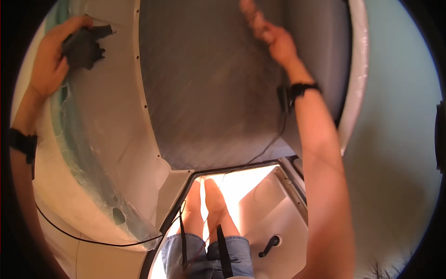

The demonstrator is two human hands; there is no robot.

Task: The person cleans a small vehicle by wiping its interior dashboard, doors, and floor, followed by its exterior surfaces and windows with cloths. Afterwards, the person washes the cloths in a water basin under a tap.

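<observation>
My left hand (pixel 51 60) is at the upper left, its fingers wrapped round a crumpled dark grey piece (pixel 83 49) with ragged ends, over the pale trim. My right hand (pixel 281 44) is raised at the top right of centre, closed round a long pinkish-brown thing blurred by motion; I cannot make out what it is. It is in front of a large dark grey panel (pixel 209 88). Black bands circle both wrists.
Pale trim (pixel 109 102) with dark screw dots borders the panel. Plastic film over green material (pixel 83 149) runs down the left. Below are a bright opening, my bare legs, a black crank handle (pixel 269 245) and a thin black cable (pixel 107 243).
</observation>
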